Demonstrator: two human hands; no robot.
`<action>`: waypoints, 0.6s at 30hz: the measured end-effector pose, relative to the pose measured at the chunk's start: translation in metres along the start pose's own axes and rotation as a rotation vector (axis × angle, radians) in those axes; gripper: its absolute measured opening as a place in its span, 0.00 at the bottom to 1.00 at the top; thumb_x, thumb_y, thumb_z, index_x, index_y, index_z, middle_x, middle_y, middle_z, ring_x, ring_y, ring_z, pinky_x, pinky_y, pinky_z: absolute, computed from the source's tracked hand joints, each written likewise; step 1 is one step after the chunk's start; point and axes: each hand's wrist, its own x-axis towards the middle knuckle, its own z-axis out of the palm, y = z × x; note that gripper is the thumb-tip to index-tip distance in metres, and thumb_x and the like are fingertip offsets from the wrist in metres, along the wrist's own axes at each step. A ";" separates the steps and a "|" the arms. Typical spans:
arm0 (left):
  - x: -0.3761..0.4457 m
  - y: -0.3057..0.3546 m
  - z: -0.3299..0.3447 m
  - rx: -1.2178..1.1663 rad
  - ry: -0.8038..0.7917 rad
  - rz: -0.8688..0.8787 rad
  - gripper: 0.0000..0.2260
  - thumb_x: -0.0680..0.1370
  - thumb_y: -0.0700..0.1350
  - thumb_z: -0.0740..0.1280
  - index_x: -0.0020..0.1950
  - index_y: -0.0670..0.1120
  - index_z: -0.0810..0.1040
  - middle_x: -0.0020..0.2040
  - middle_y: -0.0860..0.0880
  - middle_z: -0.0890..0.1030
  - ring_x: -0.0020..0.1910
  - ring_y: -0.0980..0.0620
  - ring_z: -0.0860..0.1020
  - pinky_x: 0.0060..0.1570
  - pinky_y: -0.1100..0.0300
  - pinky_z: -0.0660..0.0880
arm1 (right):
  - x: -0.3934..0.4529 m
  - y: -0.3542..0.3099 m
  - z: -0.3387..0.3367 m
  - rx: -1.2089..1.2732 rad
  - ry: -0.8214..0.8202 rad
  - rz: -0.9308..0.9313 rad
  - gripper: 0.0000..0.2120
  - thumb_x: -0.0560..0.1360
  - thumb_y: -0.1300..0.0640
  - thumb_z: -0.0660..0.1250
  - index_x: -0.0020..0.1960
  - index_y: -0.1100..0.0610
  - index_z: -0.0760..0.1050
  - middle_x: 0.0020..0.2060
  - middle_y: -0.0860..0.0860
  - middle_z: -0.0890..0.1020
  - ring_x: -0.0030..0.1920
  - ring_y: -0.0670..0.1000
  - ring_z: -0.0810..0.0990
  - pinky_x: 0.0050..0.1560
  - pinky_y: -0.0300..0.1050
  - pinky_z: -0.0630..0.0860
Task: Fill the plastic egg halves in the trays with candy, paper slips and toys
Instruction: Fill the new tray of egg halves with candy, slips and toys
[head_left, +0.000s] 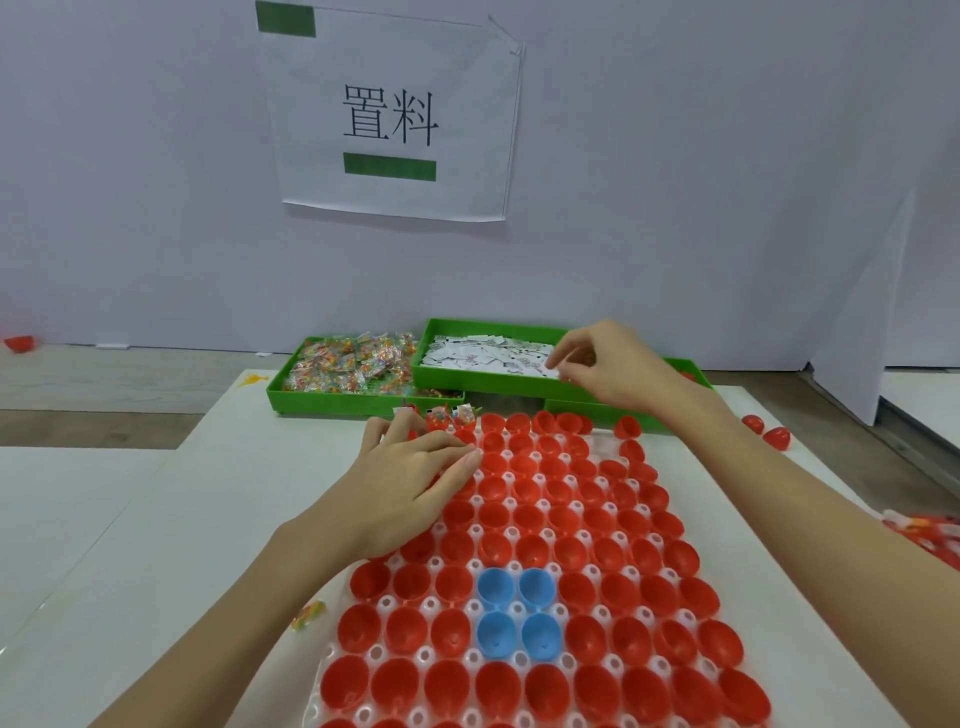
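The person works on the paper-slip step. The right hand (602, 366) reaches into the green tray of paper slips (483, 356) at the far side of the bench (130, 545), and its thumb and fingers are bent together over the slips, as if pinching one; whether a slip is really between the fingertips cannot be seen clearly. The left hand (410, 483) rests flat with relaxed fingers on the far left corner of the clear tray (395, 605) of red egg halves (524, 491), holding nothing.

Just beyond the left hand, a few egg halves in the far row already carry candy and a slip (449, 418). All the halves nearer to the person, including the four blue egg halves (517, 610), look empty, so the task seems to be only at its start.

Left of the right hand stands the tray of candy packets (348, 366). The next move probably needs the right hand to lift only one slip and carry it to an unfilled half near the left hand, dropping it inside the cup without pushing neighbouring halves.
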 end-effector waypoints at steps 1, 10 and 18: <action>0.000 0.000 0.000 -0.009 0.001 -0.002 0.35 0.81 0.66 0.35 0.72 0.60 0.75 0.67 0.67 0.74 0.66 0.60 0.59 0.65 0.61 0.49 | -0.004 0.008 -0.001 -0.052 -0.011 0.004 0.07 0.80 0.61 0.70 0.52 0.51 0.84 0.48 0.50 0.85 0.47 0.46 0.82 0.51 0.41 0.77; 0.000 0.003 -0.002 -0.032 -0.002 -0.001 0.33 0.82 0.65 0.36 0.71 0.60 0.76 0.67 0.67 0.71 0.65 0.63 0.58 0.67 0.60 0.50 | -0.020 0.038 0.017 -0.320 -0.059 -0.027 0.06 0.75 0.61 0.75 0.51 0.53 0.87 0.47 0.49 0.88 0.49 0.47 0.85 0.55 0.47 0.82; 0.000 0.001 -0.001 -0.069 0.012 0.008 0.34 0.81 0.67 0.35 0.70 0.61 0.77 0.65 0.68 0.72 0.65 0.64 0.58 0.67 0.61 0.49 | -0.009 0.041 0.022 -0.486 -0.132 -0.079 0.07 0.74 0.62 0.76 0.50 0.54 0.87 0.49 0.49 0.87 0.60 0.52 0.77 0.58 0.53 0.80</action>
